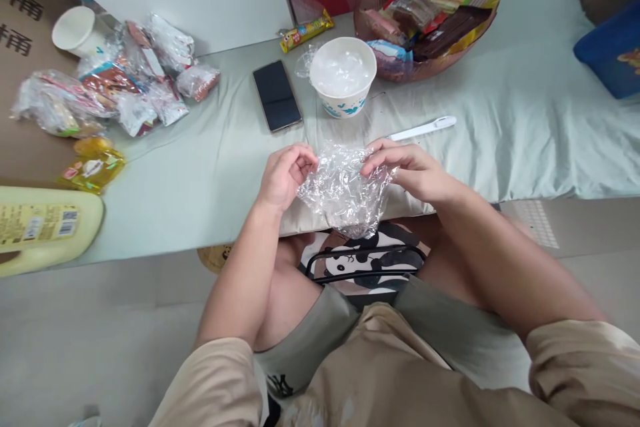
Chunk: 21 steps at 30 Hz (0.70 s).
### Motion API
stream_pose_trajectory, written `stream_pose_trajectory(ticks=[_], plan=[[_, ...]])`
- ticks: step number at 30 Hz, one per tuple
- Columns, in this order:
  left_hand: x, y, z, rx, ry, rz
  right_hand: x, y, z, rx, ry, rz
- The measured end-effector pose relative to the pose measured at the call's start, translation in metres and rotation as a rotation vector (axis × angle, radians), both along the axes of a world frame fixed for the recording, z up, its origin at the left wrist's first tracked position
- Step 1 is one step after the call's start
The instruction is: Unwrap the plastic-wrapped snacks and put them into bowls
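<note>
A crumpled clear plastic bag (344, 192) hangs between both my hands over the near edge of a pale green bed sheet (210, 173). My left hand (285, 173) pinches its left top edge with curled fingers. My right hand (410, 167) pinches its right top edge. Just beyond the bag stands a white paper bowl (343, 77) lined with clear plastic. A black phone (277, 95) lies to the bowl's left and a white pen-like stick (424, 128) to its right.
A pink scalloped bowl (465, 40) full of wrapped snacks sits at the back right. A pile of snack packets (115, 87) and a paper cup (75, 30) lie at the left. A yellow bottle (45, 227) lies near the left edge. A blue box (610, 47) is far right.
</note>
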State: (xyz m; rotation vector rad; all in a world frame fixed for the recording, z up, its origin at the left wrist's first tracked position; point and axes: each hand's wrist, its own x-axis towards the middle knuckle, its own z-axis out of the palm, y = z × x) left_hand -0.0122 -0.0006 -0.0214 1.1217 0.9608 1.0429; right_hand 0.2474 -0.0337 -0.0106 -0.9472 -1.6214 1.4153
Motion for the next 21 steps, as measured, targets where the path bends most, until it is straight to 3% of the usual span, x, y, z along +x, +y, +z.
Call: stream_pose_trajectory(ticks=[2,4,9,14,15,19,21], plan=[[-0.001,0.000,0.000,0.003,-0.047,0.084,0.002,0.000,-0.004,-0.009,0.060,-0.011],[-0.001,-0.003,0.000,-0.055,-0.083,0.082,0.001,0.000,-0.008,-0.023,0.117,-0.025],[0.008,-0.012,-0.003,-0.219,0.032,-0.191,-0.008,-0.003,-0.010,0.079,0.015,-0.004],[0.013,-0.014,-0.003,-0.095,0.115,-0.048,-0.019,-0.003,-0.013,-0.026,0.051,-0.358],[0.013,-0.014,-0.001,-0.076,0.101,-0.049,-0.021,-0.003,-0.014,-0.057,0.084,-0.366],[0.005,-0.018,0.006,-0.098,-0.024,-0.101,-0.027,-0.007,-0.013,-0.199,0.085,-0.183],[0.000,-0.018,0.006,-0.139,-0.013,-0.125,-0.027,-0.008,-0.010,-0.213,0.065,-0.230]])
